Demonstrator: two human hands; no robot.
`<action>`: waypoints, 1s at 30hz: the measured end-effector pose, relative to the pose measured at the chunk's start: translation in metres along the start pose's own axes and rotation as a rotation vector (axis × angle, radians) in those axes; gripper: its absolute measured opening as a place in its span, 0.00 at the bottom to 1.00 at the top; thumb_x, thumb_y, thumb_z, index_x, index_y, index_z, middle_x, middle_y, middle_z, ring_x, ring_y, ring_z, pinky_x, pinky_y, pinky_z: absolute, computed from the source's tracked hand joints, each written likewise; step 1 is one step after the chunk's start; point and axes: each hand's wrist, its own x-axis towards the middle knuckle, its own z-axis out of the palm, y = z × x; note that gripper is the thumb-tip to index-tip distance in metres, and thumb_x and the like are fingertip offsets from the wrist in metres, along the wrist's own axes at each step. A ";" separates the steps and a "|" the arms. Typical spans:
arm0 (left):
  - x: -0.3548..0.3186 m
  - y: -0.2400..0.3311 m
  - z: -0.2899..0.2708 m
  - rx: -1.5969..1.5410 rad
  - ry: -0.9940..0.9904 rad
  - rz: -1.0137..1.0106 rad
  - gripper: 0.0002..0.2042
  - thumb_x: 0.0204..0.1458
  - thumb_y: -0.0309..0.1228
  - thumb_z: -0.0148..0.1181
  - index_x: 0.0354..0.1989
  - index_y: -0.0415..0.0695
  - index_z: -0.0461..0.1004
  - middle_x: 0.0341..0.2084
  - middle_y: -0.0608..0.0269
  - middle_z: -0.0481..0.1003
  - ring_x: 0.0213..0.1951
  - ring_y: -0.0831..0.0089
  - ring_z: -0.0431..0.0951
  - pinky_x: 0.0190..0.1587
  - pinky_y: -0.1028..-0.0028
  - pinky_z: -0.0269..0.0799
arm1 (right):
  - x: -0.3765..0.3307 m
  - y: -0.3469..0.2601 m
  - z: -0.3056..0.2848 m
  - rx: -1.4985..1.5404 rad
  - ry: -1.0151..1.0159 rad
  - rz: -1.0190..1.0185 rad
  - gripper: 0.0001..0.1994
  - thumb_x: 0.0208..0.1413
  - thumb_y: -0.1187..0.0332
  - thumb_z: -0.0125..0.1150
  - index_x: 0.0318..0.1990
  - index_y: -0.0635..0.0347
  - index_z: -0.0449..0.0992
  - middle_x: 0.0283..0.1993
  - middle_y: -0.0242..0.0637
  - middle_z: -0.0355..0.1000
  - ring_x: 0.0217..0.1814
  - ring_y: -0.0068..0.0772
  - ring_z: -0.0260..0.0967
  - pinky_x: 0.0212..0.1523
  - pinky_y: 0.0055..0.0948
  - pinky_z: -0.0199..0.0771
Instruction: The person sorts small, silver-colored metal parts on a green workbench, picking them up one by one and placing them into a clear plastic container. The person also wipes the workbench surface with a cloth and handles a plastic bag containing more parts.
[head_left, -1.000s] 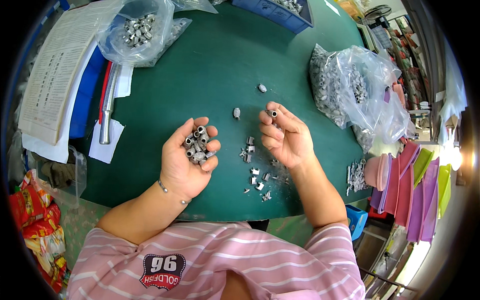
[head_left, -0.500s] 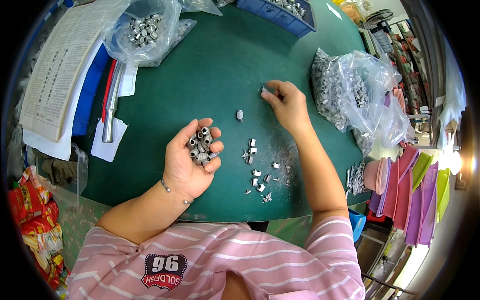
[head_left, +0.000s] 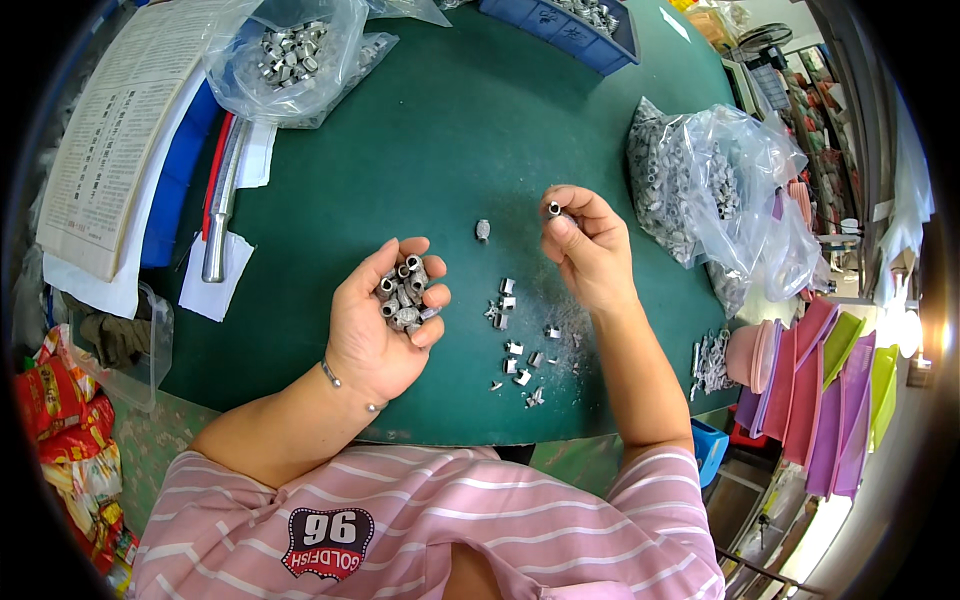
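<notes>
My left hand [head_left: 382,315] is turned palm up, its fingers curled round several small grey metal sleeves [head_left: 404,296] with hollow ends. Raised over the table to the right, my right hand [head_left: 590,240] pinches one metal sleeve [head_left: 556,211] between thumb and fingertips, its open end showing. A single metal sleeve [head_left: 483,231] stands alone on the green table [head_left: 430,150] between the two hands. Nearer to me lie several small shiny metal pieces [head_left: 509,366] with scraps and grey dust around them.
Clear bags of metal parts stand at the right [head_left: 670,190] and far left [head_left: 295,60]. A blue bin [head_left: 570,35] of parts is at the back. On the left are a metal rod tool [head_left: 222,210] and a newspaper [head_left: 120,150]. Thin metal pieces [head_left: 711,362] lie at the right edge.
My right hand has come nearer to me and slightly right, lifting the pinched metal sleeve so its open end shows. My left hand has stayed in place with its handful.
</notes>
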 end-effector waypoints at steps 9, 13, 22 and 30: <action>0.001 0.000 -0.002 0.000 -0.001 0.003 0.11 0.57 0.37 0.45 0.37 0.46 0.72 0.30 0.60 0.71 0.26 0.71 0.69 0.13 0.78 0.59 | -0.011 0.003 0.012 0.722 -0.010 0.293 0.08 0.57 0.72 0.48 0.44 0.61 0.66 0.34 0.38 0.63 0.27 0.22 0.54 0.23 0.19 0.56; 0.001 0.000 -0.002 0.000 -0.009 0.005 0.11 0.57 0.37 0.45 0.37 0.46 0.72 0.30 0.60 0.71 0.26 0.70 0.69 0.14 0.78 0.59 | -0.012 0.003 0.010 0.792 -0.016 0.325 0.05 0.56 0.73 0.48 0.39 0.60 0.66 0.32 0.39 0.64 0.25 0.23 0.54 0.20 0.19 0.54; 0.000 0.001 -0.001 -0.002 -0.003 0.009 0.11 0.57 0.37 0.45 0.37 0.46 0.71 0.30 0.60 0.72 0.26 0.70 0.69 0.14 0.78 0.59 | 0.006 0.011 0.034 -0.787 0.179 0.059 0.08 0.47 0.69 0.63 0.28 0.65 0.73 0.22 0.32 0.68 0.20 0.26 0.61 0.22 0.22 0.62; 0.000 0.001 0.000 -0.004 -0.003 0.007 0.11 0.57 0.37 0.46 0.37 0.45 0.71 0.29 0.60 0.72 0.26 0.71 0.69 0.14 0.78 0.58 | 0.003 0.012 0.038 -0.964 -0.045 -0.211 0.09 0.42 0.75 0.65 0.31 0.64 0.72 0.28 0.34 0.67 0.26 0.25 0.63 0.27 0.24 0.65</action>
